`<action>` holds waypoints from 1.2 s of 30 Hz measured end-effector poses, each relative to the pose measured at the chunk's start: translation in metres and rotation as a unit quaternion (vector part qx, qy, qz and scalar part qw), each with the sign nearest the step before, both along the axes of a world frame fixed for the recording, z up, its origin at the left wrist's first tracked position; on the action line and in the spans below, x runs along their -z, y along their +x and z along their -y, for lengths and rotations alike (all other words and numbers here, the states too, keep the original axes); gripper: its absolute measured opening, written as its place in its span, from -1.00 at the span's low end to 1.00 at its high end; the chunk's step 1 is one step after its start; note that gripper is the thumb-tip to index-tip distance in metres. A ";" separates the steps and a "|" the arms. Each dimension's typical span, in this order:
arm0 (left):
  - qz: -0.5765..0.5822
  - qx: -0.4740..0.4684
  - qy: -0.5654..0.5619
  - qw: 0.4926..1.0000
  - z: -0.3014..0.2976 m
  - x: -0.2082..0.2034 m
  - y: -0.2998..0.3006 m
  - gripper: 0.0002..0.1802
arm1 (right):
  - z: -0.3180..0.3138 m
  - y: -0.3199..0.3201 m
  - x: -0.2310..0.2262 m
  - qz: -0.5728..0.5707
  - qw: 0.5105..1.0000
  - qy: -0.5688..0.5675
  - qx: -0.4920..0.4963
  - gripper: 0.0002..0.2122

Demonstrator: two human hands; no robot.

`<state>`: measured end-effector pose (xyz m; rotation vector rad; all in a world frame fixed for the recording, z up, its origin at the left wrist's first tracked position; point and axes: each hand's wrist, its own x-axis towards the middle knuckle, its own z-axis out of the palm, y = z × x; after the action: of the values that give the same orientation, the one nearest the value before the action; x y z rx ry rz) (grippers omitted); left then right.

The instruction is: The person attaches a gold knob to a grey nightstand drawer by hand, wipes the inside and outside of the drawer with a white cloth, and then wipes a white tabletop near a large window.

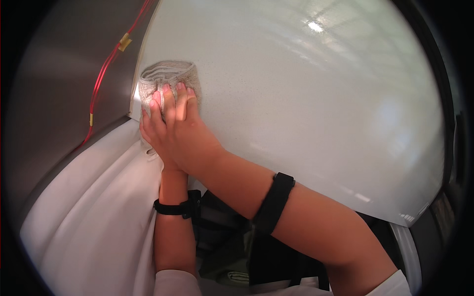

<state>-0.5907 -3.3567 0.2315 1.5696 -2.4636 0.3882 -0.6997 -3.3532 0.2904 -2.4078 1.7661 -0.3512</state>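
A beige terry cloth (148, 91), folded into layers, is pressed against a glossy white panel (306, 113) near its left edge. My left hand (170, 160) lies against the cloth, mostly covered by my right hand; a few of its fingers show at the cloth's left side and appear to keep hold of it. Across the back of it rests my right hand (185, 130), fingers stretched and slightly apart, with the tips on the cloth. My right forearm crosses in from the lower right. Fine dark specks dot the panel beside the cloth.
A dark grey metal surface (59, 74) stands at the left, with red wires (100, 81) fixed along it by yellow tape. White draped sheeting (89, 207) hangs at the lower left. Black bands circle my left wrist (173, 208) and right forearm (276, 202). A dark edge bounds the panel at right.
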 end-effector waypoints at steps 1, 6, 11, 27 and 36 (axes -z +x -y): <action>0.010 0.000 0.010 1.000 0.000 -0.004 0.005 -0.49 | 0.001 0.006 0.001 0.002 1.000 0.009 0.009 -0.48; 0.037 -0.007 0.090 0.995 -0.041 -0.014 -0.005 -0.45 | -0.022 0.019 0.027 0.056 0.993 -0.029 0.098 -0.44; 0.037 0.041 0.162 0.985 -0.137 -0.041 -0.077 -0.42 | -0.111 -0.056 -0.004 0.094 0.991 0.086 0.047 -0.44; 0.104 0.393 0.421 0.811 -0.496 -0.104 -0.425 -0.30 | -0.557 -0.359 -0.038 0.202 0.836 -0.007 0.510 -0.57; 0.027 0.500 0.565 0.656 -0.609 -0.126 -0.565 -0.43 | -0.762 -0.485 -0.056 0.255 0.688 0.023 0.679 -0.38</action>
<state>-1.1554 -2.7476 0.3579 -0.0625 -3.1919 -1.5034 -1.1843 -2.5917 0.3466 -0.3484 2.6973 -0.9166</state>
